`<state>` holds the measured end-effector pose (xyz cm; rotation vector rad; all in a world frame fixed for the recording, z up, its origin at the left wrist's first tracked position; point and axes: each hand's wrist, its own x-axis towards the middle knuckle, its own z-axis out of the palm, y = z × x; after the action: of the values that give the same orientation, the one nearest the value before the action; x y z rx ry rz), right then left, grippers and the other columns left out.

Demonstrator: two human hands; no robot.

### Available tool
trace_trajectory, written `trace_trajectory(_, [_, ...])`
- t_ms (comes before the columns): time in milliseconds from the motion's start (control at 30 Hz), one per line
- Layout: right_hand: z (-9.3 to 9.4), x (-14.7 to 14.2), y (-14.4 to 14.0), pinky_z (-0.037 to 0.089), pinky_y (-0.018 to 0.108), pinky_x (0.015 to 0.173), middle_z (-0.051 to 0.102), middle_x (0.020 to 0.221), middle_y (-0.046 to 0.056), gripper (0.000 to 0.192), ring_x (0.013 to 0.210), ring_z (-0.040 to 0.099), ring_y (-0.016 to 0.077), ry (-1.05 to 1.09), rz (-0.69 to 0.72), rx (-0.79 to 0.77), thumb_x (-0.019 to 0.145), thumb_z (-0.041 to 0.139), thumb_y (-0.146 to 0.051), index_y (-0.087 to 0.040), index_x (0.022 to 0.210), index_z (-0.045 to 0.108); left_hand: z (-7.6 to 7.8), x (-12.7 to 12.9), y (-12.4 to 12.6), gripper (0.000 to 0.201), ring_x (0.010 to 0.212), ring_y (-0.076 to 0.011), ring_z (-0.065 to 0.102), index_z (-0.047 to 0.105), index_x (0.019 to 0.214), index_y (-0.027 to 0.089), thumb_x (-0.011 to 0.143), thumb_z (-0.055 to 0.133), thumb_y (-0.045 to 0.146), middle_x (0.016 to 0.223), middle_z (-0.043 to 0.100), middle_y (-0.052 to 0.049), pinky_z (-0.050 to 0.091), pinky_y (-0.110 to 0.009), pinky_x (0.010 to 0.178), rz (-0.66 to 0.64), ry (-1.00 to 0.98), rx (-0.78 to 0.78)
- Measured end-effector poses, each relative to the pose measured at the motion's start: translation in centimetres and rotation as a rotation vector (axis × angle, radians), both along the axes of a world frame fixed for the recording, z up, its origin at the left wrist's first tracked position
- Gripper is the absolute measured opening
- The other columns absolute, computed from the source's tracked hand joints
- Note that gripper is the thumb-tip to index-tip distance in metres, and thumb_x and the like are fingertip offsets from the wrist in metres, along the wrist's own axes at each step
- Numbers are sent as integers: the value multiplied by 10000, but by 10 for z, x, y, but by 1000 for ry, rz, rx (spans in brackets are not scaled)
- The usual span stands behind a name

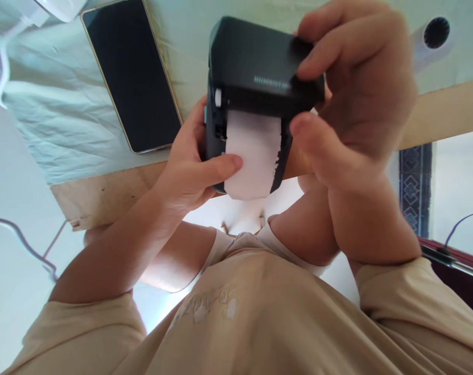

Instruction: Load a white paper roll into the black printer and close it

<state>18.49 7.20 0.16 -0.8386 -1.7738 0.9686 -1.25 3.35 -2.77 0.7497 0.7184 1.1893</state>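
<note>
From where I watched, the printer (259, 57) was held up in both hands, clear of the table (103, 195), just above its near edge and close in front of the chest. The left hand (189, 174) was closed round the printer's lower left side, and its thumb lay flat on the paper (254, 151) that hung out of the slot. I judged that the thumb was pinning the strip against the body so it could not curl or slide. The right hand (361, 94) was clamped on the lid from the right. Its fingers (330, 39) were spread over the top and its thumb was tucked under the front lip, a grip that looked meant to steady or hinge the lid. The lid seemed partly raised, with a white roller end showing at its left corner.

The paper's right edge was ragged. Its lower end was rounded.

A dark phone (132, 73) lay face up on a pale cloth (64, 120) on the table, well apart from the hands. A white cable (2, 65) ran off at the far left. A white tube (435, 34) with a dark mouth lay at the far right.

The lettering on the lid was too blurred to read. The right palm hid the printer's right side, the left hand's fingers were out of sight behind the casing, and a white object at the top left was cut off by the frame.
</note>
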Motion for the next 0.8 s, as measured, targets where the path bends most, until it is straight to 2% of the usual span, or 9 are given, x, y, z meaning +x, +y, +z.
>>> trace_trajectory(67, [-5,1,2,579,421,974,603,1101,48,268,1281,580,255,41,-60,188,903,591,-486,-251,1010,662,0,2,-2,358,995,-271,803,631,1116,151,782,754,115,968,775,-45,679,-352,755,16,-14,-16])
trace_trajectory(100, [-6,1,2,570,441,1005,605,1073,49,246,1255,596,253,42,-78,225,895,587,-468,-249,985,655,0,2,-3,333,1046,-280,798,632,1111,148,800,747,118,970,775,-42,687,-383,800,23,-27,-16])
trace_trajectory(167, [-8,-1,3,545,478,1093,616,1117,51,217,1265,607,259,-8,-62,193,873,603,-434,-254,988,643,0,3,-4,302,1134,-300,781,638,1110,148,830,753,142,951,770,-30,689,-439,866,31,-51,-4])
trace_trajectory(267, [-7,-2,2,527,500,1137,623,1239,78,239,1279,598,273,-27,-38,179,818,642,-396,-243,1002,649,1,4,-4,313,1189,-313,762,656,1091,152,810,796,157,899,751,-12,690,-441,888,49,-36,-20])
trace_trajectory(400, [-7,0,3,504,517,1126,635,1248,76,272,1268,583,284,-96,-31,202,803,629,-460,-262,989,643,5,3,-3,330,1115,-293,785,670,1069,162,775,819,143,817,706,12,692,-365,810,48,-18,-45])
trace_trajectory(500, [-8,1,3,486,530,1140,633,1275,83,308,1268,585,296,-125,-30,218,822,611,-524,-263,983,645,6,2,-2,490,994,-269,803,663,1184,167,733,852,133,853,715,1,670,-304,730,48,7,-49])
trace_trajectory(600, [-9,2,2,472,532,1164,625,1305,94,343,1283,581,297,-125,-19,216,853,594,-555,-249,996,653,4,1,-2,628,913,-262,799,635,1281,187,710,895,194,840,716,-1,654,-302,692,47,39,-39])
trace_trajectory(700, [-9,1,3,483,515,1155,629,1285,71,264,1277,591,273,-112,-16,224,895,578,-494,-253,982,641,4,1,-2,582,887,-241,793,624,1305,205,768,848,189,883,736,-7,650,-314,696,16,41,-8])
trace_trajectory(800, [-9,-1,4,497,475,1146,641,1165,52,196,1272,593,246,-72,-7,230,907,604,-421,-266,1024,624,5,2,-1,506,975,-247,789,633,1279,227,808,819,244,920,744,-6,645,-314,715,-8,18,-21])
